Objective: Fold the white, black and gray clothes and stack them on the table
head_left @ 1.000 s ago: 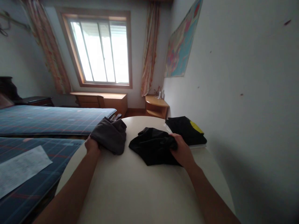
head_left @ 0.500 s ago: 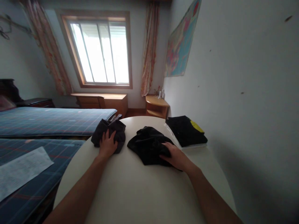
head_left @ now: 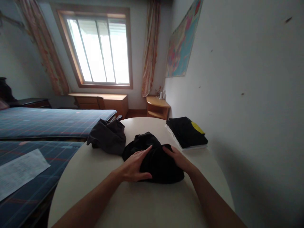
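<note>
A crumpled black garment (head_left: 162, 167) lies on the round white table (head_left: 147, 202) in front of me. My right hand (head_left: 179, 158) grips its right side, with part of the fingers hidden behind a raised fold. At the garment's left side is my left hand (head_left: 136, 164), fingers stretched out and thumb apart, against or just over the cloth. A dark grey garment (head_left: 108, 136) sits bunched near the table's left edge, with neither hand on it. What kind of garments these are, I cannot tell.
A folded black cloth with a yellow patch (head_left: 186, 131) rests on something white at the table's right edge, near the wall (head_left: 249, 126). To the left stand beds with blue plaid mattresses (head_left: 57, 122), one bearing a paper sheet (head_left: 23, 172). Wooden furniture (head_left: 116, 101) stands below the window.
My left hand has let go of the grey garment and moved right to the black one. The black garment's right part has been lifted and folded toward me by my right hand.
</note>
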`<state>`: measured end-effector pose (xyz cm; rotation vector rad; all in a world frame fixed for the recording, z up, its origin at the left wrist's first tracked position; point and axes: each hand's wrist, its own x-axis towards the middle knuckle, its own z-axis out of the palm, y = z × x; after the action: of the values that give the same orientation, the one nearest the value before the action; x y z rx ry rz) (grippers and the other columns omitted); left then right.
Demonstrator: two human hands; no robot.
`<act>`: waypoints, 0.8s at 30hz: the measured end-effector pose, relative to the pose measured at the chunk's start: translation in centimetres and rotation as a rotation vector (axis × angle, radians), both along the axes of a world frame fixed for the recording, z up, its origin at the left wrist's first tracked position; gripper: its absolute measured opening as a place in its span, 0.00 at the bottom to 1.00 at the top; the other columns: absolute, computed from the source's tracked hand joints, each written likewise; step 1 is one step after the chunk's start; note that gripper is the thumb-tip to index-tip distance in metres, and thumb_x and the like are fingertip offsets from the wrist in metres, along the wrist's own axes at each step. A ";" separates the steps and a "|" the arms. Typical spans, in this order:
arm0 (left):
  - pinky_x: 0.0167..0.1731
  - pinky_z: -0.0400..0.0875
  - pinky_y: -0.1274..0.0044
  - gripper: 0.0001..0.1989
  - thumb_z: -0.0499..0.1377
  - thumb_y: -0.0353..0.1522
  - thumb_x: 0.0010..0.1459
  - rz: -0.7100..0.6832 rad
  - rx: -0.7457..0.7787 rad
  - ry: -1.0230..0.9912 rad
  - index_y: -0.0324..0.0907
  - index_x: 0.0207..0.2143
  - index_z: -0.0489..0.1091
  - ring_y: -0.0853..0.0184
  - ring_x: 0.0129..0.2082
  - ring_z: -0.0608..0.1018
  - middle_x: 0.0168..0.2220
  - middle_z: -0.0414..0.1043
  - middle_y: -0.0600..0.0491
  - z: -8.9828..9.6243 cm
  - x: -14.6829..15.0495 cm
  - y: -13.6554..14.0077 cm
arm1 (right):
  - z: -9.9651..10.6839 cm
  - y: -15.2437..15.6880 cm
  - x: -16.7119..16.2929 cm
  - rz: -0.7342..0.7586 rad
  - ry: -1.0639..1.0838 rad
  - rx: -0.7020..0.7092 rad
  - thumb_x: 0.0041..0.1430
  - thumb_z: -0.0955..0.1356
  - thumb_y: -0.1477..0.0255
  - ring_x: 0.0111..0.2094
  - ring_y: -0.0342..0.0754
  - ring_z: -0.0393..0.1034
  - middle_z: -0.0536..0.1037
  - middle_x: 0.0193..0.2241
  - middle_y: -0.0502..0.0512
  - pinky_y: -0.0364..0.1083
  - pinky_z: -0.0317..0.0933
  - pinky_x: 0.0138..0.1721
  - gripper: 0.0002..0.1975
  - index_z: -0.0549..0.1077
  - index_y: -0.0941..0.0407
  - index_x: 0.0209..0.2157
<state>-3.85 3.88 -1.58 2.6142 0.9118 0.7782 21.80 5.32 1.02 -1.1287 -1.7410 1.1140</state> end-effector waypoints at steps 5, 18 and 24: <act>0.49 0.71 0.66 0.35 0.60 0.34 0.58 0.226 -0.167 -0.061 0.46 0.66 0.54 0.53 0.50 0.78 0.51 0.76 0.45 -1.8 0.7 1.1 | -0.7 1.6 0.8 -0.180 0.092 -0.029 0.56 0.65 0.44 0.41 0.55 0.72 0.79 0.33 0.54 0.50 0.65 0.44 0.29 0.74 0.57 0.38; 0.53 0.71 0.65 0.33 0.61 0.42 0.58 0.542 -0.608 -1.042 0.42 0.63 0.57 0.55 0.54 0.75 0.55 0.71 0.42 -0.6 -1.8 4.0 | -1.7 0.5 1.9 0.056 -0.370 0.242 0.47 0.72 0.45 0.68 0.63 0.46 0.58 0.66 0.63 0.62 0.42 0.67 0.51 0.56 0.53 0.66; 0.63 0.55 0.58 0.45 0.64 0.39 0.54 0.323 -0.143 -0.109 0.43 0.70 0.46 0.47 0.67 0.57 0.68 0.51 0.38 -3.6 -1.3 3.0 | -3.0 0.9 0.3 -0.018 -0.521 0.304 0.49 0.74 0.55 0.65 0.65 0.53 0.64 0.63 0.67 0.63 0.48 0.64 0.44 0.60 0.56 0.64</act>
<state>-5.19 6.92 -5.16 2.3070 1.3244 0.8859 22.06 6.21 -2.01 -1.3092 -2.1979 0.5361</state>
